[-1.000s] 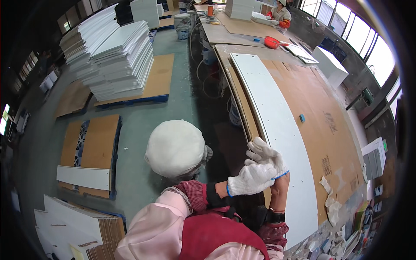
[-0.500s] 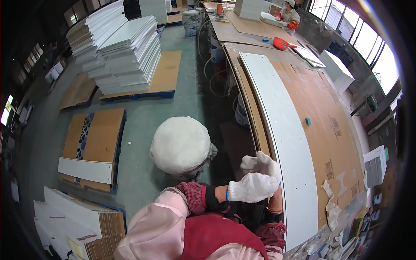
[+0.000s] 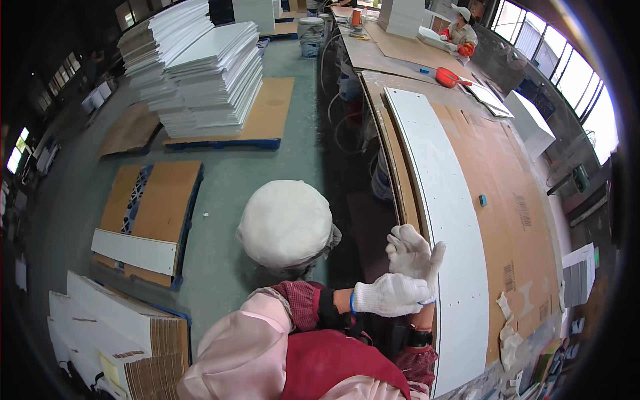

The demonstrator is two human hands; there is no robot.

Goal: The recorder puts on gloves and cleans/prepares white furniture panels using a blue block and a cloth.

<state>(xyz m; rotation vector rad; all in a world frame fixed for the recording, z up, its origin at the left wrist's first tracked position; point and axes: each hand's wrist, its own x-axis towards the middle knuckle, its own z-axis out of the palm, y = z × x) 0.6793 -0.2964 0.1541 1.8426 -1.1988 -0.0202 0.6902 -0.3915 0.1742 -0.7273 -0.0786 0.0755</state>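
Both my hands wear white knit gloves with blue cuff trim. My right hand (image 3: 411,249) stands upright with its fingers loosely apart, over the near edge of a long white board (image 3: 447,220). My left hand (image 3: 391,294) lies crosswise below it, fingers closed on the cuff of the right glove at the wrist. My left arm is in a pink sleeve above a red apron. A round white cap (image 3: 287,223), seen from above, is just left of my hands.
The white board lies on a long cardboard-covered workbench (image 3: 513,193). Tall stacks of white panels (image 3: 207,73) stand on pallets at the back left. More panels (image 3: 113,327) and cardboard lie at the lower left. Another person (image 3: 460,30) works at the bench's far end.
My hands have stayed together at the right wrist. The right hand's fingers have come more upright, and the view has shifted slightly along the bench.
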